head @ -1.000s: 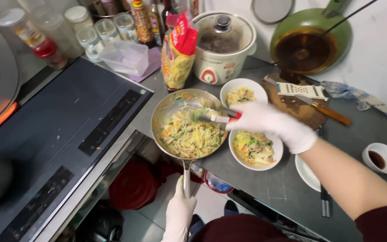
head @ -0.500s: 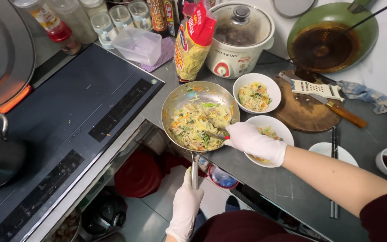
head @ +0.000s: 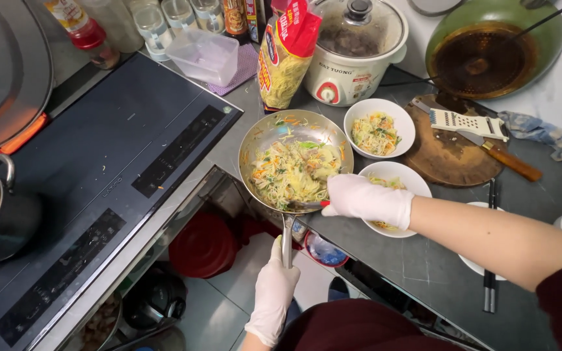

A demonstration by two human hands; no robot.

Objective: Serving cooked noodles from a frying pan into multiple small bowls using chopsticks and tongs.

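Fingers of the white-gloved left hand [head: 274, 292] wrap the round steel noodle pan's [head: 274, 133] handle; the gloved right hand [head: 365, 200] clasps a red-handled utensil [head: 310, 205] at its rim.

One head-worn view looks steeply down, close over the counter [head: 424, 273] and cooktop [head: 99, 169]

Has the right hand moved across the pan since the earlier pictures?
Yes. The right hand has moved from the pan's far side, near the back bowl, to its near rim, close to the handle, partly covering the front bowl.
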